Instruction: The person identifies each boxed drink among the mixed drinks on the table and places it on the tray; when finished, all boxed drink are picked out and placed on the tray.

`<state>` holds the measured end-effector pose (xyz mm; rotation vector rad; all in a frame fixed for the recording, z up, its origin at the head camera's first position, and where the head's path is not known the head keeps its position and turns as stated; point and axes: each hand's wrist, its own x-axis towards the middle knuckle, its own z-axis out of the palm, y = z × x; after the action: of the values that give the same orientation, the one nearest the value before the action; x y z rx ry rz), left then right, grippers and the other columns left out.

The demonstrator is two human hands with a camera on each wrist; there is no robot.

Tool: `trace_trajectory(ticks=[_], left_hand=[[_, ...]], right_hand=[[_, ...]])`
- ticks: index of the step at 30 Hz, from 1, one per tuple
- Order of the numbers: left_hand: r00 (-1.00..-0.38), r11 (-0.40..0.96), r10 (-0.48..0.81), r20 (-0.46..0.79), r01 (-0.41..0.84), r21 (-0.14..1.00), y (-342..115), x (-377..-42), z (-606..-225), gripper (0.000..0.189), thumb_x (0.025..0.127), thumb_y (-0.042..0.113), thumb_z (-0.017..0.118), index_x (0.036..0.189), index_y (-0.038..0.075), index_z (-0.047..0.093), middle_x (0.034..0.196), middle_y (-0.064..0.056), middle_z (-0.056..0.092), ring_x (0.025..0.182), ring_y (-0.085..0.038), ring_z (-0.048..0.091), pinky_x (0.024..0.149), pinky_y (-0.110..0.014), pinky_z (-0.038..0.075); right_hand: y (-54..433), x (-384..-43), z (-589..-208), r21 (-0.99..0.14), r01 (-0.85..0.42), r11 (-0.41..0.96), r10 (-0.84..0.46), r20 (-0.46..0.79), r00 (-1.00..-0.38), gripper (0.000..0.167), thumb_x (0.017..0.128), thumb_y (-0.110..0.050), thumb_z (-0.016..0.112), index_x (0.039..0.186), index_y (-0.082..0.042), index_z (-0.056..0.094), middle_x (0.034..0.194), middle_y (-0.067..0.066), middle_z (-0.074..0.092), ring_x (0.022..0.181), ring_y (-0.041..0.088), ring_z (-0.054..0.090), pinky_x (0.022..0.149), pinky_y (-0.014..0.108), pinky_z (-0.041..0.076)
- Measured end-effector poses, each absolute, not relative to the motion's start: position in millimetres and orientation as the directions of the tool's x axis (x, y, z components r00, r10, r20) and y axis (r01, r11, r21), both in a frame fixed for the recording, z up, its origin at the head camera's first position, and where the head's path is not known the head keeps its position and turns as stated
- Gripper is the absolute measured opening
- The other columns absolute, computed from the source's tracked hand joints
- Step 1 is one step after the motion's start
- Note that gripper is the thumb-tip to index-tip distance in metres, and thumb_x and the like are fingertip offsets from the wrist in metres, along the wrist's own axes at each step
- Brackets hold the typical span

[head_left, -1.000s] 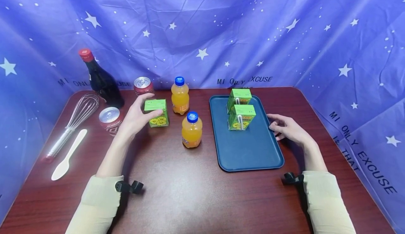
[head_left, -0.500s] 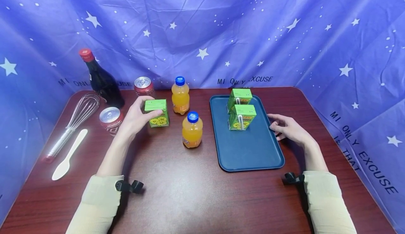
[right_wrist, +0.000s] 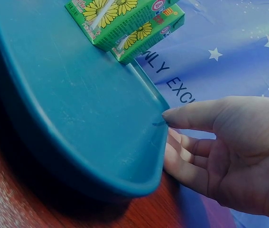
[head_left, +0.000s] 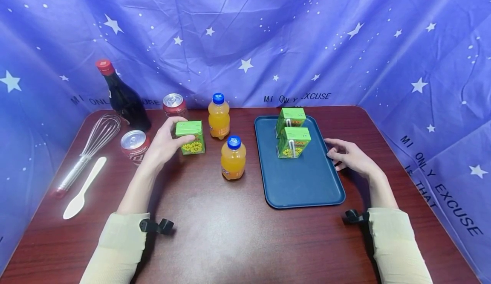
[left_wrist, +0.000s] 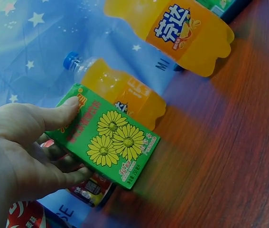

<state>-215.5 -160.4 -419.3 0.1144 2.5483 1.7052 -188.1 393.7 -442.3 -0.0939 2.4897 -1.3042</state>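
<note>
In the head view my left hand (head_left: 166,142) holds a green drink carton (head_left: 193,144) standing left of the tray. Its thumb lies on the carton's flower-printed front (left_wrist: 115,137) in the left wrist view, with the other fingers round the side and back, partly hidden. At the right, my right hand (head_left: 350,157) pinches the right rim of a dark blue tray (head_left: 303,190). The right wrist view shows the thumb at the rim's top and curled fingers against its outside. Two more green cartons, a front one (head_left: 293,144) and a rear one (head_left: 292,115), stand upright on the tray's far half.
Two orange soda bottles, one nearer (head_left: 232,160) and one farther back (head_left: 218,117), stand between carton and tray. Left of my left hand are a red can (head_left: 134,144), a dark bottle (head_left: 128,102), a whisk (head_left: 93,143) and a pale spoon (head_left: 82,194). Another can (head_left: 173,102) stands behind it.
My left index finger has come down behind the carton's top since the first frame. The carton, the tray and my right hand look unmoved.
</note>
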Motion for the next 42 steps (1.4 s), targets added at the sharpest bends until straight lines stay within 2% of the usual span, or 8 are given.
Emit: trace_trajectory(ticks=[8, 18, 28, 33, 38, 42], left_hand=[[-0.994, 0.411, 0.112, 0.004, 0.050, 0.910, -159, -216, -419, 0.054, 0.095, 0.011, 0.073, 0.141, 0.007, 0.046, 0.132, -0.018, 0.056, 0.122, -0.030, 0.052, 0.107, -0.042, 0.041], [-0.993, 0.401, 0.112, 0.030, 0.073, 0.913, -157, -215, -417, 0.054, 0.095, 0.011, 0.073, 0.142, 0.005, 0.046, 0.133, -0.019, 0.056, 0.122, -0.029, 0.051, 0.106, -0.040, 0.040], [-0.993, 0.396, 0.103, 0.048, 0.086, 0.914, -154, -211, -408, 0.052, 0.097, 0.011, 0.071, 0.141, 0.005, 0.045, 0.135, -0.019, 0.054, 0.125, -0.031, 0.048, 0.112, -0.047, 0.038], [-0.991, 0.382, 0.109, 0.083, 0.119, 0.916, -151, -207, -402, 0.053, 0.096, 0.011, 0.072, 0.142, 0.003, 0.045, 0.134, -0.019, 0.055, 0.123, -0.029, 0.049, 0.106, -0.037, 0.040], [-0.990, 0.364, 0.093, 0.103, 0.130, 0.922, -150, -204, -396, 0.052, 0.096, 0.010, 0.072, 0.141, 0.004, 0.046, 0.129, -0.016, 0.057, 0.115, -0.023, 0.053, 0.096, -0.023, 0.043], [-0.988, 0.356, 0.093, 0.124, 0.149, 0.922, -149, -202, -392, 0.052, 0.096, 0.009, 0.072, 0.140, 0.005, 0.046, 0.124, -0.012, 0.057, 0.107, -0.018, 0.056, 0.089, -0.017, 0.047]], right_hand=[[394, -187, -440, -0.809, 0.090, 0.581, -0.207, -0.255, -0.945, 0.059, 0.105, -0.013, 0.057, 0.158, 0.000, 0.033, 0.101, 0.009, 0.058, 0.076, 0.010, 0.064, 0.065, 0.035, 0.063], [393, -188, -441, -0.811, 0.078, 0.580, -0.210, -0.242, -0.947, 0.059, 0.105, -0.013, 0.057, 0.157, 0.002, 0.034, 0.098, 0.005, 0.059, 0.076, 0.010, 0.064, 0.064, 0.034, 0.063], [394, -189, -441, -0.806, 0.098, 0.584, -0.201, -0.261, -0.944, 0.059, 0.105, -0.011, 0.057, 0.158, 0.000, 0.033, 0.102, 0.013, 0.058, 0.076, 0.010, 0.064, 0.065, 0.035, 0.063], [394, -189, -443, -0.805, 0.104, 0.584, -0.201, -0.268, -0.942, 0.060, 0.105, -0.010, 0.057, 0.158, 0.000, 0.032, 0.102, 0.012, 0.058, 0.076, 0.010, 0.064, 0.065, 0.035, 0.063], [394, -189, -443, -0.807, 0.104, 0.582, -0.203, -0.268, -0.942, 0.060, 0.105, -0.010, 0.057, 0.158, 0.000, 0.033, 0.102, 0.011, 0.058, 0.076, 0.009, 0.064, 0.065, 0.035, 0.063], [394, -189, -442, -0.809, 0.097, 0.580, -0.206, -0.260, -0.943, 0.060, 0.104, -0.010, 0.057, 0.158, 0.000, 0.033, 0.101, 0.011, 0.059, 0.076, 0.009, 0.063, 0.064, 0.035, 0.063]])
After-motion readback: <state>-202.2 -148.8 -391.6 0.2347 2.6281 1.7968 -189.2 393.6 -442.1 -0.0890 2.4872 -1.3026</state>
